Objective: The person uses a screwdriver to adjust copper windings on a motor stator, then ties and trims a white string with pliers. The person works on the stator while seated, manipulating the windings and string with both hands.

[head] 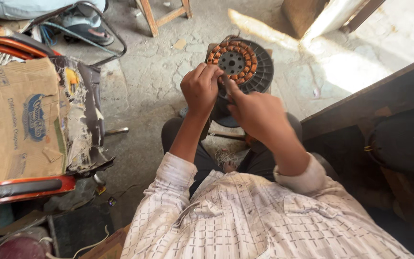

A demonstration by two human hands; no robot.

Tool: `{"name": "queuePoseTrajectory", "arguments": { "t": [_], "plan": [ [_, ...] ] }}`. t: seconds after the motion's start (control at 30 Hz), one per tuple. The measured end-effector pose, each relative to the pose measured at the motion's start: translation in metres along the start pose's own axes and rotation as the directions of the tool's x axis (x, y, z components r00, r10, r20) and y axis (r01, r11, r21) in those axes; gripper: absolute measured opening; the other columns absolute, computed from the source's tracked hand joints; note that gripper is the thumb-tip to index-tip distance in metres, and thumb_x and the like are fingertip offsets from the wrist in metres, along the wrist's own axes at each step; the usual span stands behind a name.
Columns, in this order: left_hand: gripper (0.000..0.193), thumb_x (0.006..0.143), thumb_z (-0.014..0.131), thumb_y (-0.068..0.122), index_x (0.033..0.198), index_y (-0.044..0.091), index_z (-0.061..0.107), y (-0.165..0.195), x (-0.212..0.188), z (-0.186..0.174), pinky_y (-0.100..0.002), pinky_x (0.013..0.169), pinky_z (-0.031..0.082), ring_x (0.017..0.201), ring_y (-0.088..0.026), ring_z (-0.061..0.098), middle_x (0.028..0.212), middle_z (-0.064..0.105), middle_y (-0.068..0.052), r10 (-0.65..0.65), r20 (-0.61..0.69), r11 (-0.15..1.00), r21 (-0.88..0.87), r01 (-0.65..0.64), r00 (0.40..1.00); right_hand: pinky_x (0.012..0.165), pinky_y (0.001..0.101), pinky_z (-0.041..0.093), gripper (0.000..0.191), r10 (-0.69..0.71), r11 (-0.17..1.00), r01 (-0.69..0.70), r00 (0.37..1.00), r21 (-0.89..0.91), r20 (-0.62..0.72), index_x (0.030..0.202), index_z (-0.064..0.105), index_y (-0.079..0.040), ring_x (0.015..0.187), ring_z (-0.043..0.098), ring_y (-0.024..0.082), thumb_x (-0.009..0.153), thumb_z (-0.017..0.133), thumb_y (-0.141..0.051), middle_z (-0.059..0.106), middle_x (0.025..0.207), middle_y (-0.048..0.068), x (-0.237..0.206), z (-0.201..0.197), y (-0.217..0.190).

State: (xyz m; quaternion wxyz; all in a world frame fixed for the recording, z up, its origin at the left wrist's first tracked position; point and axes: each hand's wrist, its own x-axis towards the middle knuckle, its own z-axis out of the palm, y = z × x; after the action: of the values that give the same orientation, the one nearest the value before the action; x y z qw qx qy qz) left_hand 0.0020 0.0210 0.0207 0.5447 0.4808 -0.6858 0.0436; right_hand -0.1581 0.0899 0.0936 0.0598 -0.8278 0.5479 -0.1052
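- Looking straight down from the head camera at a person in a white checked shirt (259, 216), sleeves rolled at the forearms, both hands raised in front over a cracked concrete floor (144, 81).
- Centre stage is a round motor stator (233, 60): a ring of copper-orange windings around a grey metal hub pierced with small holes, sitting in a dark ribbed round housing (263, 72).
- Left hand (200, 88) is up at the lower left edge of the winding ring, fingers curled and pinched together right at the coils; what exactly sits between the fingertips is too small to tell.
- Right hand (255, 112) is just beside it, fist closed around a slim tool (227, 86) whose tip points up toward the same spot on the windings. The kind of tool cannot be told.
- Both hands are close together, nearly touching at the fingertips, at the bottom rim of the stator.
- The stator stands tilted toward the camera, just beyond the knees, with dark trousers (192, 144) showing beneath the forearms.
- Off to the left, a worn cardboard box (17, 120) rests on an orange-framed thing (25, 189), with torn paper hanging down its side.
- Top of the frame: wooden stool legs (152, 17) and a sandal (89, 26) near some cables.
- On the right, a dark wooden bench edge (360, 103) runs diagonally, with a black rounded object (401, 141) lying on it in shadow.
- Bright sunlight washes the floor at top right.
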Motion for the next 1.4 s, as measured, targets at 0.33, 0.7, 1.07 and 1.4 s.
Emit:
{"name": "queuePoseTrajectory", "arguments": {
  "t": [0.33, 0.7, 1.07, 1.4],
  "plan": [
    [0.007, 0.090, 0.074, 0.013, 0.086, 0.010, 0.069, -0.003, -0.005, 0.006, -0.043, 0.066, 0.049, 0.073, -0.031, 0.065, 0.081, 0.066, -0.007, -0.019, -0.015, 1.000, 0.003, 0.019, 1.000, 0.049, 0.0499, 0.049, 0.066, 0.040, 0.999, -0.040, 0.999, 0.029, -0.012, 0.152, 0.042, -0.015, 0.056, 0.066, 0.036, 0.093, 0.064, -0.036, 0.068, 0.064, 0.011, 0.002, 0.020, 0.000],
    [0.017, 0.098, 0.072, 0.020, 0.086, 0.008, 0.068, -0.011, -0.012, 0.004, -0.042, 0.060, 0.046, 0.066, -0.029, 0.061, 0.076, 0.062, -0.006, 0.041, -0.006, 0.998, 0.043, -0.041, 0.999, 0.041, 0.0457, 0.046, 0.063, 0.027, 1.000, -0.026, 0.994, 0.009, -0.107, 0.151, 0.045, -0.011, 0.046, 0.063, 0.031, 0.095, 0.062, -0.034, 0.065, 0.058, 0.009, 0.006, 0.021, -0.010],
    [0.017, 0.097, 0.071, 0.018, 0.085, 0.008, 0.067, -0.017, -0.018, 0.008, -0.042, 0.061, 0.047, 0.068, -0.030, 0.061, 0.077, 0.062, -0.008, -0.015, 0.008, 1.000, 0.022, 0.015, 1.000, 0.045, 0.0464, 0.048, 0.064, 0.038, 0.998, -0.035, 0.998, 0.059, -0.051, 0.153, 0.042, -0.012, 0.052, 0.065, 0.032, 0.096, 0.062, -0.033, 0.065, 0.062, 0.008, 0.010, 0.018, -0.009],
    [0.018, 0.098, 0.073, 0.022, 0.101, 0.004, 0.073, -0.006, -0.008, -0.009, -0.036, 0.064, 0.051, 0.072, -0.027, 0.066, 0.086, 0.068, -0.008, -0.174, 0.083, 0.977, -0.110, 0.183, 0.981, 0.063, 0.0321, 0.053, 0.073, 0.321, -0.046, -0.168, 0.931, 0.985, 0.174, 0.161, 0.039, -0.006, 0.076, 0.064, 0.015, 0.095, 0.068, -0.019, 0.070, 0.107, 0.010, -0.042, 0.065, 0.053]
  ]
}}
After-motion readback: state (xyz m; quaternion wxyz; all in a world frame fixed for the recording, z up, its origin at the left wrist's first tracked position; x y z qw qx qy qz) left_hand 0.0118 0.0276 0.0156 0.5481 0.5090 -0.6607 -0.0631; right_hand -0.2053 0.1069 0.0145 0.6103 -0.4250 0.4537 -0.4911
